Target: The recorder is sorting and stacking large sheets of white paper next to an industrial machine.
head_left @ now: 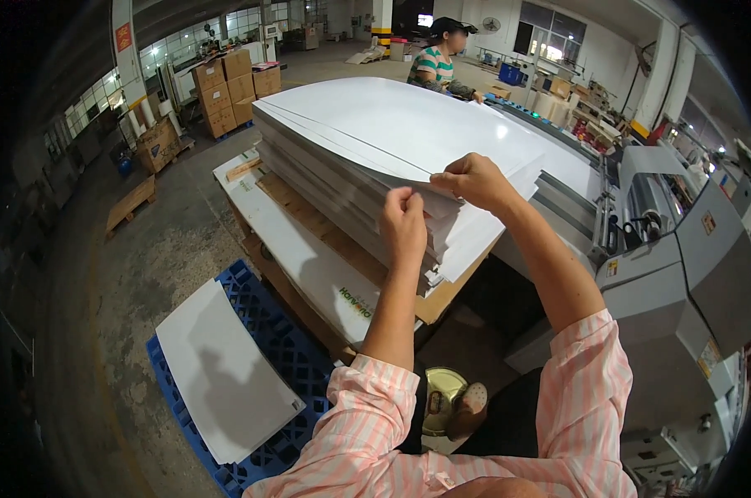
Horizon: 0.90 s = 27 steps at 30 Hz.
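Observation:
A tall stack of large white sheets (392, 116) stands in front of me, its layers uneven along the near side. At the near corner, my right hand (477, 184) pinches the edge of the top sheet (442, 133), which lifts slightly along a dark gap on its left side. Just left of it and a little lower, my left hand (404, 226) is held up beside the stack's near edge with its fingers curled together. Whether anything sits between those left fingertips is too small to make out.
Left of me, a blue plastic pallet (263, 311) carries a smaller pile of white sheets (226, 365). A grey machine (658, 257) stands close on the right. Across the stack, a person in a striped shirt (434, 66) stands. Cardboard boxes (226, 91) are piled at the back left.

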{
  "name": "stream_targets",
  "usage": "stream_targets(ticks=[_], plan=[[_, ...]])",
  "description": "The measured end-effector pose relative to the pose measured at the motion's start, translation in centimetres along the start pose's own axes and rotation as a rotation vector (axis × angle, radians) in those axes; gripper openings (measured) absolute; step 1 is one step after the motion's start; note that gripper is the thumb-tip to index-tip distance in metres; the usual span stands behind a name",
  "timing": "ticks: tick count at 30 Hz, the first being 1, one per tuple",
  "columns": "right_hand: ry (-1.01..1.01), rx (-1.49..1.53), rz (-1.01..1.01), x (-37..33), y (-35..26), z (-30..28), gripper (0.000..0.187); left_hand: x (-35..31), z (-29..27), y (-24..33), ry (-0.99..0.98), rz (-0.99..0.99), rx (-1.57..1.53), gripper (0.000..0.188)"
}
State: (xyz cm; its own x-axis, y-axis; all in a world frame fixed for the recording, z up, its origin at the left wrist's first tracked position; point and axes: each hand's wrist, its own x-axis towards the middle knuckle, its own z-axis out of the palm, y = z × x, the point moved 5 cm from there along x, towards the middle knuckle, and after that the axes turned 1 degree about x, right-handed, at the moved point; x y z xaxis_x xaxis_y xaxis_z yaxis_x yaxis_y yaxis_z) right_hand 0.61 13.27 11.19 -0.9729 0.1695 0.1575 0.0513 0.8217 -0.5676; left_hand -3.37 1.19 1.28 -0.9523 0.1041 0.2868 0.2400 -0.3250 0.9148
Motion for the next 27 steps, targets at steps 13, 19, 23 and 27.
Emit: stream_targets(ticks=[13,19,23,27], plan=[[0.026,0.041,-0.105,-1.7,0.1,-0.1,0.028,-1.0,0.8,1.3,-0.050,-0.039,-0.131,0.031],[-0.004,0.050,-0.078,-1.3,0.3,-0.5,0.029,-0.8,1.3,1.0,-0.056,-0.013,-0.040,0.031],[0.181,-0.284,-0.005,-1.7,-0.5,-0.7,0.022,-0.7,0.7,0.8,-0.037,-0.015,-0.024,0.037],[0.538,-0.565,-0.808,-3.8,-2.2,-0.4,0.017,0.4,0.5,-0.4,-0.077,0.172,0.175,0.033]])
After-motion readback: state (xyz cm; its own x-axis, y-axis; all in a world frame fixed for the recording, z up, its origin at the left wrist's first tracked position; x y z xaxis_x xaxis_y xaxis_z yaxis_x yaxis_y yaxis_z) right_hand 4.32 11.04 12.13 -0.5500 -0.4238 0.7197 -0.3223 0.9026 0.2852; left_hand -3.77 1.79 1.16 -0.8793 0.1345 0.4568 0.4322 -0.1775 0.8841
